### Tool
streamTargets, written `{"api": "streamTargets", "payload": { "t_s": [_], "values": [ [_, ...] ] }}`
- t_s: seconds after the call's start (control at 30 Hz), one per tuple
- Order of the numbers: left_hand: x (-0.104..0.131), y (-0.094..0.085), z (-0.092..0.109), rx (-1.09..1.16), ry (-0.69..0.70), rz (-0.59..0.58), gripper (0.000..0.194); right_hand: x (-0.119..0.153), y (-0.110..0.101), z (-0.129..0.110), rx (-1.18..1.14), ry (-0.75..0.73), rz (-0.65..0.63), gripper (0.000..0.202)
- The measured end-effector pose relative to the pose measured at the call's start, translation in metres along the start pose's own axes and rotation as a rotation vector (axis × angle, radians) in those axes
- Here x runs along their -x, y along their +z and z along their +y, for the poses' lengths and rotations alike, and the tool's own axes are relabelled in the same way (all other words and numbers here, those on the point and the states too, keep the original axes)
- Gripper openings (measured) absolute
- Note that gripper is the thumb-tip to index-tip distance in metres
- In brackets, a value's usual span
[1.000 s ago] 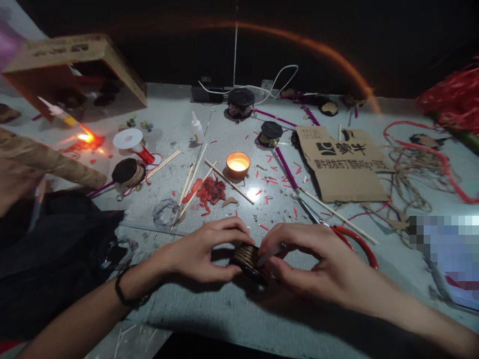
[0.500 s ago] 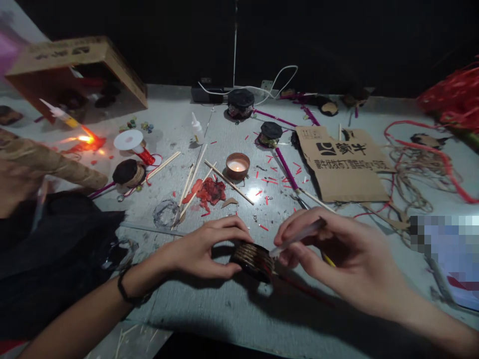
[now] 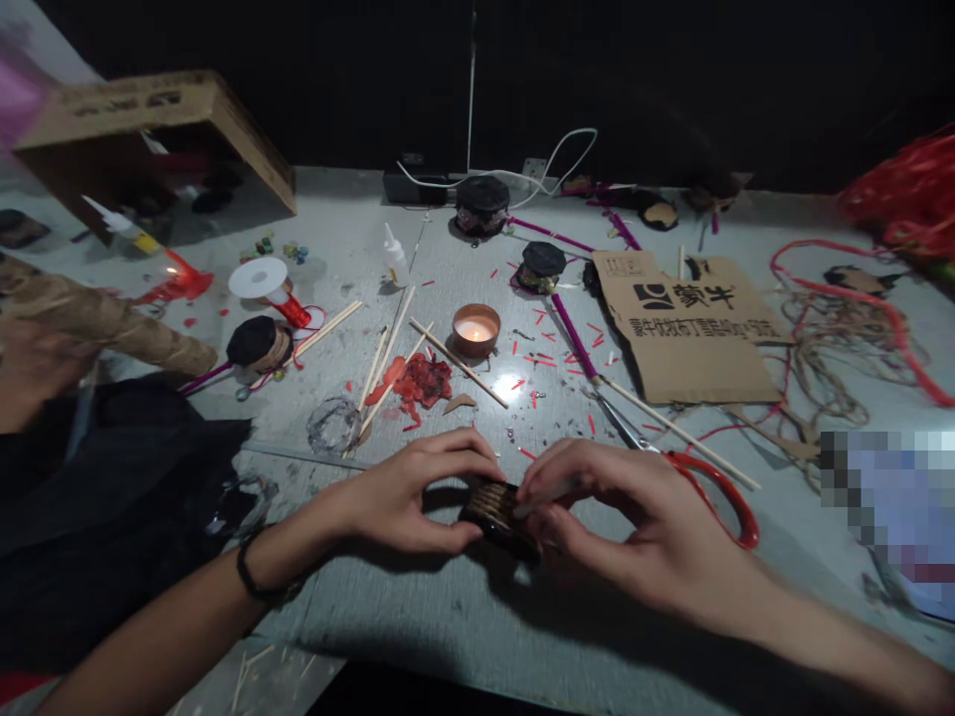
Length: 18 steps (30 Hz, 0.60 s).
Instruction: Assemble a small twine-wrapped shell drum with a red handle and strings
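Observation:
My left hand (image 3: pixel 414 492) is closed on a small black drum (image 3: pixel 496 512) with rows of brown twine round its side, tilted just above the table. Thumb and fingers grip its left edge. My right hand (image 3: pixel 619 507) pinches a translucent glue stick (image 3: pixel 563 487), its pale tip against the drum's twine side; most of the stick is hidden by the fingers. Behind the hands a lit candle (image 3: pixel 476 331) burns in a brown cup. Red-handled scissors (image 3: pixel 716 487) lie partly behind my right hand.
Thin wooden sticks (image 3: pixel 384 368), melted red wax-like scraps (image 3: pixel 418 381) and red bits lie around the candle. Finished-looking drums (image 3: pixel 541 267) stand farther back. A cardboard piece (image 3: pixel 693 363) and tangled twine (image 3: pixel 836 348) lie right. Another person's hand (image 3: pixel 45 368) is at left.
My right hand has moved left, bringing the glue stick farther onto the drum's side. The scissors now show more. At left, the bright flame-like glow has faded.

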State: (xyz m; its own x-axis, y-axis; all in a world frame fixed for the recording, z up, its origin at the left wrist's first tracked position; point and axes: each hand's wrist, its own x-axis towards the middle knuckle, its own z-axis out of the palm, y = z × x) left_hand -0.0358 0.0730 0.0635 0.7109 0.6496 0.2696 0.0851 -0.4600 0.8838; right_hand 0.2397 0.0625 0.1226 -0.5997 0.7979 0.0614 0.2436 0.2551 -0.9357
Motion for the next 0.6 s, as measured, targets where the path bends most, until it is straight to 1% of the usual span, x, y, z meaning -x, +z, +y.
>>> {"api": "streamTargets", "payload": {
  "t_s": [0.07, 0.1, 0.13, 0.23, 0.3, 0.37, 0.6],
  "values": [
    [0.0000, -0.0002, 0.0007, -0.006, -0.006, -0.005, 0.045, 0.0019, -0.0008, -0.0035, -0.012, -0.064, 0.116, 0.014],
    [0.0001, -0.0001, 0.0008, -0.008, -0.005, -0.006, 0.045, 0.0024, -0.0011, -0.0053, -0.015, -0.085, 0.148, 0.016],
    [0.0002, -0.0001, 0.0009, -0.008, -0.002, -0.003, 0.046, 0.0025, -0.0011, -0.0069, -0.014, -0.089, 0.139, 0.017],
    [0.0006, 0.0001, 0.0005, -0.006, -0.004, 0.002, 0.047, 0.0006, 0.0007, -0.0094, 0.016, -0.045, -0.017, 0.015],
    [0.0007, 0.0002, 0.0004, -0.003, -0.006, -0.001, 0.048, -0.0014, 0.0031, -0.0086, 0.048, -0.009, -0.087, 0.010],
    [0.0005, 0.0001, 0.0005, -0.002, -0.005, -0.004, 0.048, -0.0027, 0.0052, -0.0065, 0.064, 0.013, -0.095, 0.008],
    [-0.0001, -0.0008, 0.0018, 0.005, 0.006, -0.009, 0.047, -0.0027, 0.0038, 0.0005, 0.021, 0.065, -0.034, 0.007]
  ]
}}
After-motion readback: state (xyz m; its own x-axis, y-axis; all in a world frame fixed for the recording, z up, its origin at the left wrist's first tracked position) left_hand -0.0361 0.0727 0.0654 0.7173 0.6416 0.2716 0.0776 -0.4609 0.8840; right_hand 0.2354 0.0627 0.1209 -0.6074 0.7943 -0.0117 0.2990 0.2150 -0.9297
